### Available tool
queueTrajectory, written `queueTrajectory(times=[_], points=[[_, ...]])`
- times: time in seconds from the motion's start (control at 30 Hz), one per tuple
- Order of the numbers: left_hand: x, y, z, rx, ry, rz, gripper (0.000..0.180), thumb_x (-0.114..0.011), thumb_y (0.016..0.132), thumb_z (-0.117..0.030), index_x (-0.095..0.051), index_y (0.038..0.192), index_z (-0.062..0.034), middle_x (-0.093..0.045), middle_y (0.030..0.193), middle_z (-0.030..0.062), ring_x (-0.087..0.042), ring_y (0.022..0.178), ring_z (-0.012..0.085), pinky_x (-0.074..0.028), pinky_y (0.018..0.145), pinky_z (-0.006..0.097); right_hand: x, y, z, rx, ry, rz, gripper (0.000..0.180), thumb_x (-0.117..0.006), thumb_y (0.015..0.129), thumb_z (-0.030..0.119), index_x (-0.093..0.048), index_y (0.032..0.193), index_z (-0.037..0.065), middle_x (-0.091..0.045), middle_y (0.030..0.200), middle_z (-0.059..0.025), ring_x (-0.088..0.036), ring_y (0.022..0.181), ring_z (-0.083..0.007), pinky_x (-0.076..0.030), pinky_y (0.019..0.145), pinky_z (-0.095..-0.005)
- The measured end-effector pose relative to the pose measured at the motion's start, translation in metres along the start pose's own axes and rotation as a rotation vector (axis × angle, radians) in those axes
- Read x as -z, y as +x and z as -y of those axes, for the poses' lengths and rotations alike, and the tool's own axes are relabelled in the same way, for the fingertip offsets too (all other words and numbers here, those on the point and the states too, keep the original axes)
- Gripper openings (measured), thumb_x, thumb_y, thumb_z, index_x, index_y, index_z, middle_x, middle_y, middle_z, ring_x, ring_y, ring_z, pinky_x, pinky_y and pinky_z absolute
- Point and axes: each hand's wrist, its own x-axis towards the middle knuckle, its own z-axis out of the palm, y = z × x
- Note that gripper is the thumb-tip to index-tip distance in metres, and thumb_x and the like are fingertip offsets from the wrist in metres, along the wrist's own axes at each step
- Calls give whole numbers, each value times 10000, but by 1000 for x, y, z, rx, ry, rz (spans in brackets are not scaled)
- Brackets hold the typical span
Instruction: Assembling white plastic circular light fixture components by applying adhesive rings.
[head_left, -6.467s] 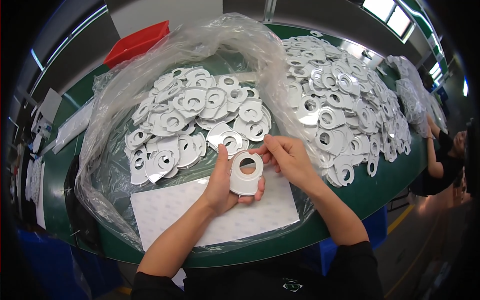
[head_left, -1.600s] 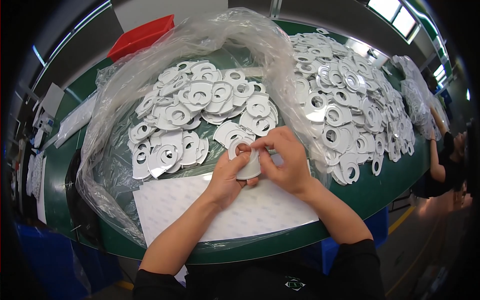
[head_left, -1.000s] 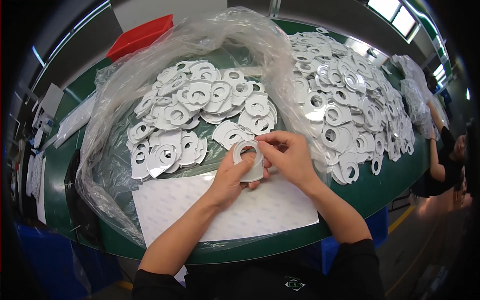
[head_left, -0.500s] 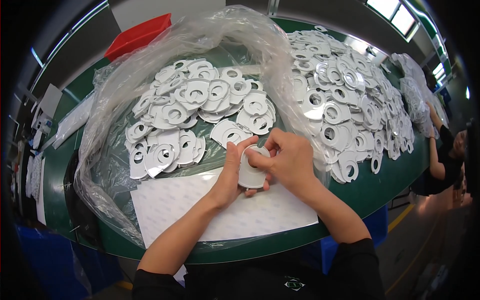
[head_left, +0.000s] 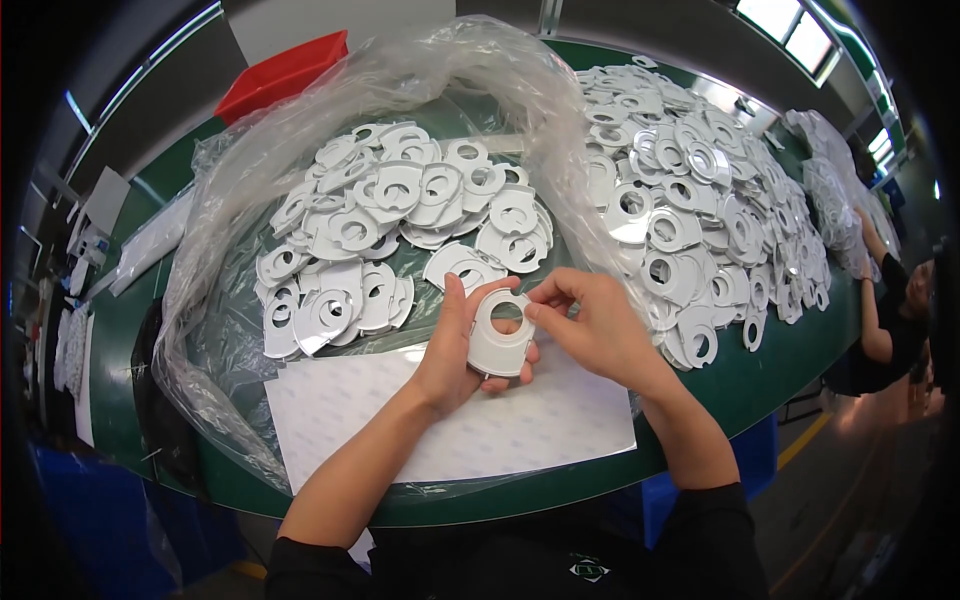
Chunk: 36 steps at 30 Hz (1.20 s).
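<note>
Here we hold one white plastic piece (head_left: 500,335), a flat plate with a round hole, above the white sheet (head_left: 450,425) at the near edge of the green table (head_left: 760,385); the left hand (head_left: 462,345) is closed around its lower left edge, thumb on the face and fingers curled beneath; the right hand (head_left: 590,325) pinches the rim of the hole between thumb and forefinger, the other fingers loosely bent.

Compared with half a second ago, the piece now faces us with its hole fully exposed, whereas the right hand then lay across it; over the last seconds it has been turned between both hands without leaving them; we judge that handling of this single piece continues, and that it has not yet been set down.

Behind the hands, the clear plastic bag (head_left: 250,170) lies open with a heap of like pieces (head_left: 400,220) inside; a larger loose pile (head_left: 700,190) spreads to the right; a red tray (head_left: 285,75) stands at the far left; another person (head_left: 895,320) works at the right edge.
</note>
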Motion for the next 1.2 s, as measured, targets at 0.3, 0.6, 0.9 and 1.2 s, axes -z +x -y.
queueTrajectory(times=[0.3, 0.6, 0.9, 1.2], points=[[-4, -8, -20, -356, 61, -95, 616, -362, 961, -514, -378, 1334, -24, -595, 1111, 108, -570, 1030, 214, -492, 745, 281, 31, 19, -22, 3, 878, -396, 207, -636, 874, 174, -616, 1034, 44, -620, 870, 10, -546, 733, -47, -449, 586, -230], [32, -5, -25, -862, 1720, -505, 228, -583, 814, -50, -596, 1041, -38, -595, 1107, 113, -533, 1057, 325, -440, 874, 368, 14, 17, -17, 142, 503, -304, 177, -617, 866, 84, -622, 1039, 49, -632, 939, -5, -567, 805, -87, -452, 681, -218], [27, -6, -21, -559, 1835, -432, 209, -660, 769, -132, -585, 920, -9, -544, 1156, 168, -474, 1141, 331, -373, 943, 452, -28, -21, 6, 478, -342, 517, 324, -727, 735, 192, -589, 993, 53, -545, 945, -86, -526, 945, -271, -462, 787, -364], [28, -8, -24, -857, 1858, -627, 460, -700, 752, -149, -501, 1151, -34, -546, 985, 135, -509, 952, 308, -404, 824, 407, -36, -31, 14, 457, -411, 462, 313, -737, 668, 75, -536, 899, 9, -510, 936, -110, -501, 912, -282, -464, 764, -366]])
